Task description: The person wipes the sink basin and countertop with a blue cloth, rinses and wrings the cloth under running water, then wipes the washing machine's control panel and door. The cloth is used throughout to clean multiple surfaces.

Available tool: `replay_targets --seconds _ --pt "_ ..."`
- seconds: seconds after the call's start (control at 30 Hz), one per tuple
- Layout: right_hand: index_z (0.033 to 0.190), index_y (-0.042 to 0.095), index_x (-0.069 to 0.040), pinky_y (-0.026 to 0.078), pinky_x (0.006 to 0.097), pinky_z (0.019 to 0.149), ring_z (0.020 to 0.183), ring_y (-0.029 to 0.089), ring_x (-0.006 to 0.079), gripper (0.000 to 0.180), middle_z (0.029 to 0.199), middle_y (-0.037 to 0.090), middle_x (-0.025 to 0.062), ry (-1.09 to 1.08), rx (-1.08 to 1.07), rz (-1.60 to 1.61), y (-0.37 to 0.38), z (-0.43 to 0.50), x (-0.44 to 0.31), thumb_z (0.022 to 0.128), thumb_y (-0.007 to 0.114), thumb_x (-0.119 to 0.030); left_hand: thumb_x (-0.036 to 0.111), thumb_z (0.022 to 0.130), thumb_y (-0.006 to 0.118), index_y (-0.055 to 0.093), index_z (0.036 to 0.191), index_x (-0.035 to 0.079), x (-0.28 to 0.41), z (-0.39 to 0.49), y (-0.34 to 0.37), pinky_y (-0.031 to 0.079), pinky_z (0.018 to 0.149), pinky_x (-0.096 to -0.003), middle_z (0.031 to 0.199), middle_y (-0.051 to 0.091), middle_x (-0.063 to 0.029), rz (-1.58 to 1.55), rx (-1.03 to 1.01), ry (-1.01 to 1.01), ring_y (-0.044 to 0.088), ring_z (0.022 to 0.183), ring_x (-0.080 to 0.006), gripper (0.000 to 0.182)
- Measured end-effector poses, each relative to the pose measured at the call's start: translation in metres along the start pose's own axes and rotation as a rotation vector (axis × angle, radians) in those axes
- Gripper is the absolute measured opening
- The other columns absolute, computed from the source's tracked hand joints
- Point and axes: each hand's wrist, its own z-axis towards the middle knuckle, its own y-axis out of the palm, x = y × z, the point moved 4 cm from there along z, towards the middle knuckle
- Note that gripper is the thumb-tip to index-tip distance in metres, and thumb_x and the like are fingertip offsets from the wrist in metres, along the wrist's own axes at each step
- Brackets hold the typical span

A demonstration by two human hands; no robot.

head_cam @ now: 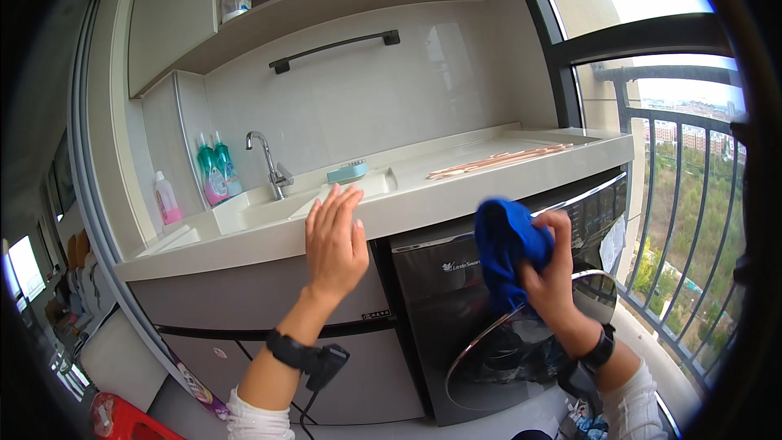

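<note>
My right hand (553, 269) holds a bunched blue cloth (510, 250) in front of the dark front-loading washing machine (427, 305). My left hand (337, 241) is raised before the counter's front edge, fingers apart and nothing in it. Behind the left fingertips a light blue box-like item (347, 172) sits at the rim of the white sink basin (256, 211). Several copper-coloured hangers (495, 162) lie on the counter above the machine. Both wrists wear black straps with devices.
A chrome faucet (269, 165) rises behind the basin, with green bottles (214, 171) and a pink-and-white bottle (166, 198) at its left. The black towel bar (336, 49) is on the wall. A red plastic stool (128, 418) stands lower left; the railing (672, 195) is outside the right window.
</note>
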Motion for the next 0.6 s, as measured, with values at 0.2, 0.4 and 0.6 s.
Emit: replay_targets --seconds 0.2,0.4,0.6 --pt "0.102 0.064 -0.014 0.041 0.0361 0.076 0.094 0.055 0.0257 0.039 0.102 0.055 0.0058 -0.504 -0.376 -0.667 0.114 0.021 -0.01 0.063 0.069 -0.01 0.016 0.097 0.047 0.049 0.139 0.004 -0.03 -0.005 0.043 0.022 0.117 -0.045 0.143 0.052 -0.01 0.119 -0.132 -0.061 0.04 0.138 -0.0268 0.044" --pt "0.107 0.063 -0.007 0.037 0.0348 0.073 0.089 0.05 0.0211 0.035 0.096 0.051 0.0045 -0.629 -0.394 -0.789 0.157 -0.01 0.002 0.073 0.062 -0.017 0.015 0.095 0.048 0.054 0.134 0.003 -0.034 -0.008 0.045 0.026 0.115 -0.0445 0.139 0.055 -0.011 0.11 -0.057 -0.022 0.046 0.134 -0.0276 0.041" --pt "0.099 0.068 -0.011 0.037 0.036 0.076 0.091 0.05 0.0213 0.026 0.093 0.05 0.0031 -0.578 -0.459 -0.814 0.125 0.01 0.017 0.074 0.063 -0.016 0.013 0.094 0.049 0.056 0.132 0.003 -0.029 -0.007 0.043 0.028 0.114 -0.0443 0.134 0.058 -0.0117 0.158 -0.037 0.007 0.048 0.13 -0.0298 0.04"
